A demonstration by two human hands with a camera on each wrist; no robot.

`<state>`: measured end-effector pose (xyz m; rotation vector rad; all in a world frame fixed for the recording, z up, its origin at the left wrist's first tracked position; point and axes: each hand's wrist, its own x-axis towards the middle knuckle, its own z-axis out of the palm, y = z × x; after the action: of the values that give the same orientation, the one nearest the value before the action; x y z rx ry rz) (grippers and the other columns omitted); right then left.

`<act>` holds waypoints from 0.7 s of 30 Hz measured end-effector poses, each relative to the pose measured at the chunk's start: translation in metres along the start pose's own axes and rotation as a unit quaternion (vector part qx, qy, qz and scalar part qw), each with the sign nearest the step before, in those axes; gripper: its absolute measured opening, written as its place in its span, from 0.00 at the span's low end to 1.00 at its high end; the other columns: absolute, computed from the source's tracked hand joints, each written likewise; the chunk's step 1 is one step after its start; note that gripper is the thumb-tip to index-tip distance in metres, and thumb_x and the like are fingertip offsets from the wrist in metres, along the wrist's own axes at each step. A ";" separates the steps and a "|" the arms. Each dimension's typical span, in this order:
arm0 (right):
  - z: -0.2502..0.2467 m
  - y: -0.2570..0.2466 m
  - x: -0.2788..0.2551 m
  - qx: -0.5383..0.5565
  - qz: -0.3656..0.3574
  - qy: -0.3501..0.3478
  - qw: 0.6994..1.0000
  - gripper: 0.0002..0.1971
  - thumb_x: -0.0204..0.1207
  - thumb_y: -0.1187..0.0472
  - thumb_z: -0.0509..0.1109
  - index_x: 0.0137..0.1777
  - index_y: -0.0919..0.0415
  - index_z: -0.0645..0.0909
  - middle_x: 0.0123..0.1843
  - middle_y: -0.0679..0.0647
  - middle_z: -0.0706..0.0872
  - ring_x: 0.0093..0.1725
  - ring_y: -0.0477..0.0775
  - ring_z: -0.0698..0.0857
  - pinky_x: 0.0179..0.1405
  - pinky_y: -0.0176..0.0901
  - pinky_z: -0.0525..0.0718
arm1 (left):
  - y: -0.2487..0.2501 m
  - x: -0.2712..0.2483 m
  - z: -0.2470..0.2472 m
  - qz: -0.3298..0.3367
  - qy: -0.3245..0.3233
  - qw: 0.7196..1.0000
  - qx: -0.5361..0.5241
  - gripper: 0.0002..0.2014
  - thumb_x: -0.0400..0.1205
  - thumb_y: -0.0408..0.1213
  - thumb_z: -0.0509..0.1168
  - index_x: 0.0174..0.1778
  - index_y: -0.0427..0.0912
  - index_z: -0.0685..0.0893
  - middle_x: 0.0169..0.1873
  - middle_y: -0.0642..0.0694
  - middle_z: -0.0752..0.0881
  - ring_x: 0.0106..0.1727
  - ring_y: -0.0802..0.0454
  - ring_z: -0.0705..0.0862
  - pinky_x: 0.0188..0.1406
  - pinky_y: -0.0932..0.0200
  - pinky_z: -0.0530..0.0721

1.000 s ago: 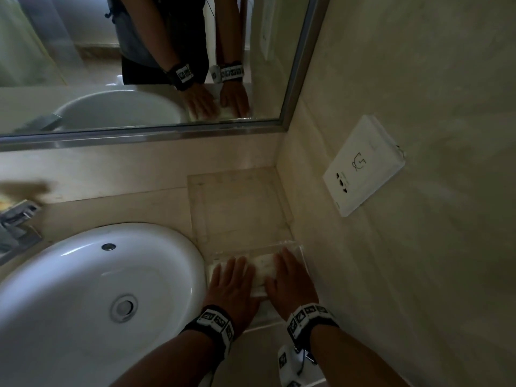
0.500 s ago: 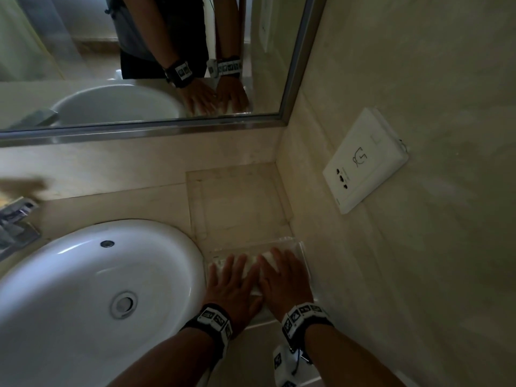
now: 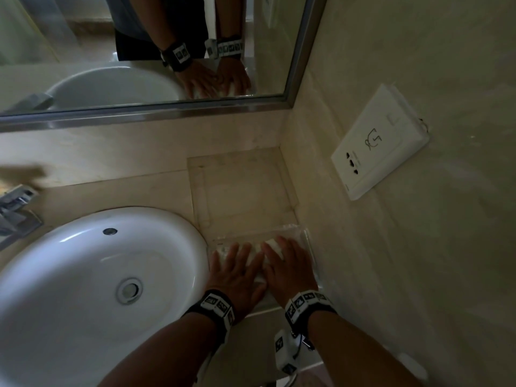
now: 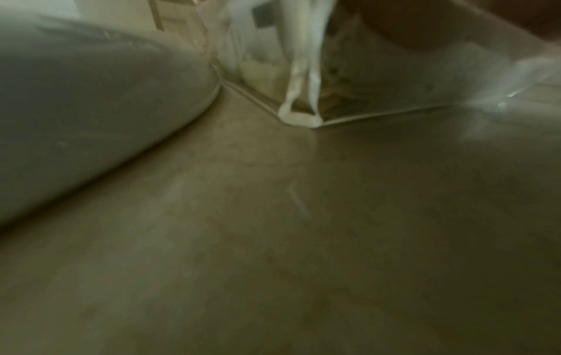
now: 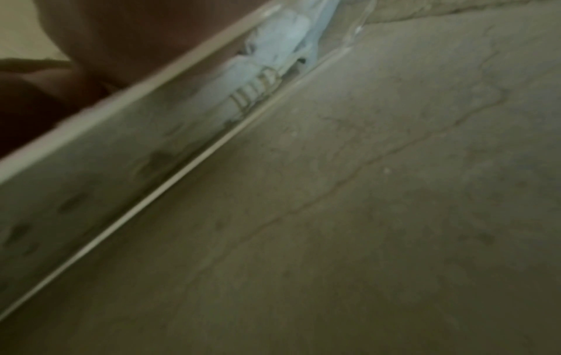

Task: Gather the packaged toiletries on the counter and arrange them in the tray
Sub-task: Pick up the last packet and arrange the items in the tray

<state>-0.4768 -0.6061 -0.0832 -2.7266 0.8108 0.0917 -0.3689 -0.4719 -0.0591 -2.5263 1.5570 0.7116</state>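
White packaged toiletries [image 3: 254, 251] lie in a clear tray [image 3: 306, 236] on the beige counter, between the sink and the right wall. My left hand [image 3: 236, 268] and right hand [image 3: 287, 265] lie flat side by side on the packets, fingers straight and pointing away from me. The hands hide most of the packets. The left wrist view shows the tray's near corner [image 4: 300, 120] from counter level. In the right wrist view the tray's clear side wall [image 5: 121, 153] has white packets [image 5: 273, 45] behind it.
The white sink basin [image 3: 83, 289] fills the left, its rim almost touching the tray. A faucet [image 3: 16, 208] is at the far left. A square clear-edged outline [image 3: 240, 188] sits in the corner behind the tray. A wall socket [image 3: 377, 143] and mirror [image 3: 139, 51] are above.
Both hands have slid a little further over the packets and come closer together. The tray stays where it was.
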 end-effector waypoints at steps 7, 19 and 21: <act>-0.002 -0.004 0.001 -0.010 0.010 0.006 1.000 0.25 0.80 0.42 0.54 0.77 0.41 0.67 0.80 0.52 0.68 0.78 0.63 0.66 0.74 0.64 0.68 | -0.002 0.002 0.003 0.008 0.003 1.000 -0.003 0.37 0.80 0.67 0.34 0.84 0.58 0.37 0.86 0.48 0.38 0.86 0.43 0.36 0.77 0.27 0.37; 0.005 -0.010 0.004 -0.013 0.055 -0.005 0.998 0.25 0.81 0.39 0.49 0.78 0.38 0.65 0.81 0.51 0.65 0.80 0.61 0.61 0.78 0.62 0.62 | 0.011 0.004 -0.005 -0.036 -0.007 0.995 -0.092 0.32 0.84 0.61 0.36 0.84 0.59 0.39 0.86 0.53 0.40 0.86 0.49 0.34 0.77 0.29 0.29; 0.005 -0.010 0.004 -0.017 0.057 -0.011 0.998 0.25 0.81 0.39 0.48 0.78 0.38 0.64 0.81 0.51 0.65 0.80 0.62 0.61 0.78 0.61 0.63 | 0.013 0.004 -0.005 -0.043 -0.004 0.994 -0.098 0.32 0.83 0.61 0.36 0.84 0.59 0.39 0.86 0.53 0.40 0.85 0.49 0.34 0.77 0.29 0.29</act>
<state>-0.4675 -0.5986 -0.0861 -2.7050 0.9682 0.1606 -0.3767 -0.4827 -0.0548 -2.7056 1.4297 0.9033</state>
